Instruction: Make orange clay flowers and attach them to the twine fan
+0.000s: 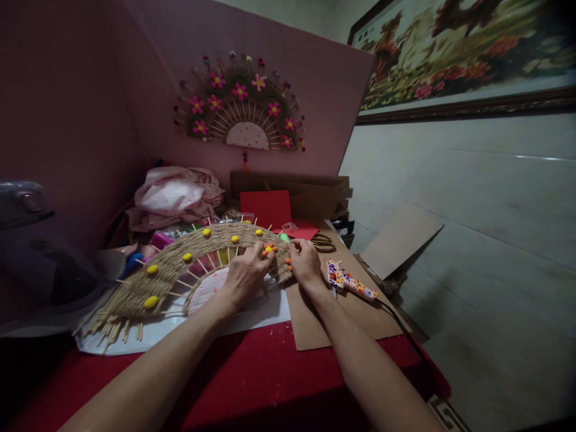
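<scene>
Head camera view: a twine-woven fan (211, 241) spans the left and middle of a red-covered table (252, 366), likely light and springy, its thin sticks (185, 284) easily snapped; the broad band offers the safest hold. The left hand (248, 273), fingers bent narrow, touches an orange-petaled flower (269, 249); the right hand (306, 262) bunches close beside, any grip unclear. Right, a glue gun (353, 285) lies on cardboard (315, 330).

1 framed painting (450, 66) (partly cropped).
</scene>
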Available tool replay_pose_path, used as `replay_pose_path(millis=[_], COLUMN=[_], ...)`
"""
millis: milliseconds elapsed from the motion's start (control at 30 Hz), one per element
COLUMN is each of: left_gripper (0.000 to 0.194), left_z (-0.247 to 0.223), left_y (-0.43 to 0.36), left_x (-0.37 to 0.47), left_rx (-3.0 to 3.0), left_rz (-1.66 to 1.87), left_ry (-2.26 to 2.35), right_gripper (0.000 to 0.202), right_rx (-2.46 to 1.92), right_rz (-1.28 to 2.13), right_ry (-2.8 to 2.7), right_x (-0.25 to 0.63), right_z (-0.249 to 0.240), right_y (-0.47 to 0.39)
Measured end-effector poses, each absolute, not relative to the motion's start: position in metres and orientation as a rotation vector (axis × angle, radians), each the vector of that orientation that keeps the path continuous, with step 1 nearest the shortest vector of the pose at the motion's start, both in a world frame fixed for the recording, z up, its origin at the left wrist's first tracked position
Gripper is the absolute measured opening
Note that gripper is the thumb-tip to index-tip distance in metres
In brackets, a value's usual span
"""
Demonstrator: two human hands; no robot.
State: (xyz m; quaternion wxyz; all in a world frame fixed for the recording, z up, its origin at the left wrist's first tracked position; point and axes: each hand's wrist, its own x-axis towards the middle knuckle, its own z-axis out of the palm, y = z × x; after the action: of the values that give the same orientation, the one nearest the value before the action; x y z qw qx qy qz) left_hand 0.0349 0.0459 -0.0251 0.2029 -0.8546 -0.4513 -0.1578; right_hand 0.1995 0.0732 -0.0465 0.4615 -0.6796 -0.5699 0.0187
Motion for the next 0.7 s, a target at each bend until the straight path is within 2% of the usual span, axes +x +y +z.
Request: replay_pose_path(millis=[533,700], left_gripper=[0.039,0.035], left_z=[-0.0232,-0.0200], left_y=[0.0407,0.0390], left_x=[0.0403,0.0350], left_rx=[-2.367,-2.313], left_rz=[-0.377,-0.456], left_ry=[-1.179,-1.340], right_gripper=[0.024,0.023], right_rx=[-1.676,-1.681], right_rz=[0.046,0.052], right_ry=[-1.402,-1.402], right_x=[0.1992,0.1990], right_z=[-0.0447,-0.0439], right_y=[0.0726,0.0716])
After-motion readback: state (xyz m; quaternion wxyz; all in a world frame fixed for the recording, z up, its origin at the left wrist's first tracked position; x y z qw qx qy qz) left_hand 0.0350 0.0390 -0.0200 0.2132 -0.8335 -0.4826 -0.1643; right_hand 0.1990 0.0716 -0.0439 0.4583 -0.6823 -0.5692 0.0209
